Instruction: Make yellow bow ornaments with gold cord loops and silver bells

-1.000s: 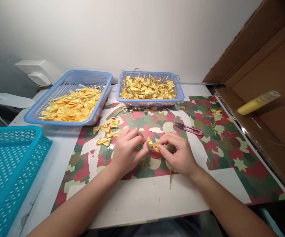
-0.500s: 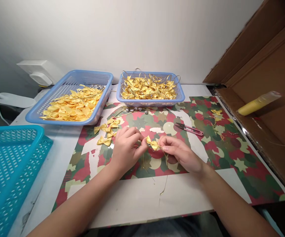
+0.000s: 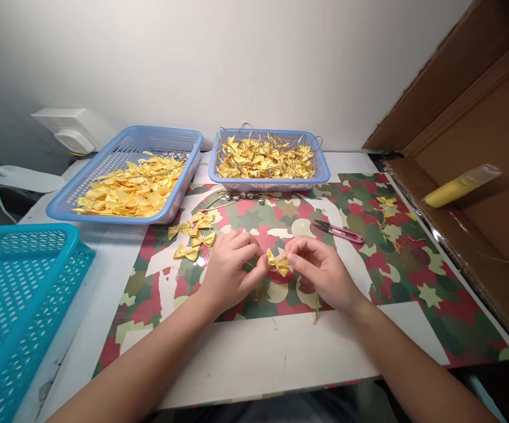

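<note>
A yellow ribbon bow [image 3: 277, 263] is between my two hands, just above the patterned sheet. My left hand [image 3: 235, 267] pinches at its left side, thumb and forefinger together. From the other side my right hand [image 3: 320, 269] closes thumb and fingertips at the bow's right edge. A thin gold cord [image 3: 316, 308] hangs below the right hand; how it joins the bow is too small to make out. Several loose yellow bows [image 3: 187, 252] lie left of my left hand. Small silver bells [image 3: 248, 196] and gold cords lie beyond the hands.
Two blue baskets [image 3: 100, 218] [image 3: 269, 185] at the back hold yellow bows, the right one with gold cord loops. Pink thread snips [image 3: 342, 232] lie to the right. A teal basket [image 3: 71, 258] stands at left; a cardboard box [image 3: 469, 111] holding a yellow tube [image 3: 457, 187] borders the right.
The bow has turned and dropped slightly between my hands. My right hand has shifted a little right, and the cord below it now hangs farther right.
</note>
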Available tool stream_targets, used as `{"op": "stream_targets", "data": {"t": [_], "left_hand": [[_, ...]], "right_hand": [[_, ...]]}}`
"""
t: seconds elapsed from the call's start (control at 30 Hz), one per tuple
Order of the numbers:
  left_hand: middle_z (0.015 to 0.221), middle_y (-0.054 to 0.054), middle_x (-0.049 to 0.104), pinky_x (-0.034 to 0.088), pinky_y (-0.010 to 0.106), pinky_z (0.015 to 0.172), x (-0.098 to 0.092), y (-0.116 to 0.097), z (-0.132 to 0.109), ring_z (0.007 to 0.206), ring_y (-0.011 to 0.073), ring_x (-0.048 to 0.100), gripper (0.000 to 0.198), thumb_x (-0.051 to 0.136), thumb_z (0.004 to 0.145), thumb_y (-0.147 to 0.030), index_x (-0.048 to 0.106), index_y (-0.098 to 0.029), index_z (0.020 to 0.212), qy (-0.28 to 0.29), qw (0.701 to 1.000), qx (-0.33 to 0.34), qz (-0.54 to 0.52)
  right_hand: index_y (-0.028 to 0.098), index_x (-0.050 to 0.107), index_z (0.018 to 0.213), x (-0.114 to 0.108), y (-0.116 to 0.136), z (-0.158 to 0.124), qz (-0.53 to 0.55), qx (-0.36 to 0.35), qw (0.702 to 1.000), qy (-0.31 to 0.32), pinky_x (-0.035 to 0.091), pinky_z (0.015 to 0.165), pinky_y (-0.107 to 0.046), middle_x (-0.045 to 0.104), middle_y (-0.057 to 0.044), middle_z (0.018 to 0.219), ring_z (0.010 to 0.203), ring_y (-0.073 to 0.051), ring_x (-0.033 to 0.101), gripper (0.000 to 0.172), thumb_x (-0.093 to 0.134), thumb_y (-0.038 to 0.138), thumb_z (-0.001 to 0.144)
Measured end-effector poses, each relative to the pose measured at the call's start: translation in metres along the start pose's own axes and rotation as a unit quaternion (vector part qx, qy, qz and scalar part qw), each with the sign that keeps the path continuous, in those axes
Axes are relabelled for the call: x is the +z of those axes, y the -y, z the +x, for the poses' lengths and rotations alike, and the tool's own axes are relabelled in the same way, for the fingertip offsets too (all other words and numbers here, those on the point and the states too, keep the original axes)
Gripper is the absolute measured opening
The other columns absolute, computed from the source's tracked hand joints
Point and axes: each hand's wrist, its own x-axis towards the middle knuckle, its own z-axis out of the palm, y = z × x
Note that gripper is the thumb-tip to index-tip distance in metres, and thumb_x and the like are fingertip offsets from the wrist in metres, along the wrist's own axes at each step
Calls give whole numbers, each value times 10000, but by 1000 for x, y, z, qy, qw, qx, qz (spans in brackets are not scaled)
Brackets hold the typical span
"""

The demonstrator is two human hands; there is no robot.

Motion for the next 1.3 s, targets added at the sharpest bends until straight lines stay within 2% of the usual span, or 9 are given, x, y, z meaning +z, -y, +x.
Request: {"op": "stream_targets", "data": {"t": [0.13,0.37,0.63,0.8,0.93,1.17,1.3], "left_hand": [[697,19,637,369,344,665,1,0,0,666,161,468,243,513,880,-212,579,-196,647,12,1000,10,17],[702,20,626,370,344,671,4,5,-1,688,169,488,251,513,861,-189,537,-200,612,-1,999,-18,50],[703,18,621,363,349,672,3,6,0,693,175,499,245,518,856,-181,519,-201,612,-15,997,-9,80],[693,13,612,365,346,669,1,5,1,694,176,510,233,512,859,-182,519,-202,627,-16,997,-24,68],[701,16,606,378,345,685,1,5,0,703,176,513,236,497,869,-190,518,-203,634,3,998,-37,51],[705,17,593,369,343,694,2,5,0,704,171,496,240,482,870,-192,495,-196,631,18,998,-55,36],[713,19,596,364,341,693,2,4,0,702,167,484,245,481,871,-189,487,-189,626,22,998,-55,29]], "right_hand": [[184,586,785,3,-2,1,21,20,1000,0,461,600,-229,572,0,745,669,-110,530,202,627,362,871],[178,574,773,3,-3,1,19,36,999,-5,433,562,-226,562,2,712,627,-101,493,255,633,409,861],[182,572,786,2,-1,2,12,78,997,-19,402,498,-217,510,31,651,557,-90,458,234,658,398,815],[192,585,880,-1,-1,1,3,27,999,-46,492,665,-254,567,3,766,734,-128,564,189,701,293,771],[198,577,874,-4,1,1,51,16,998,-34,499,643,-242,580,-5,805,735,-124,578,160,680,297,802],[197,581,860,-4,-3,1,117,-6,993,-30,524,736,-242,591,-10,838,840,-135,637,132,681,280,839],[196,589,842,-4,-5,1,131,-22,990,-36,516,721,-222,577,0,829,786,-110,614,130,684,285,845]]}}
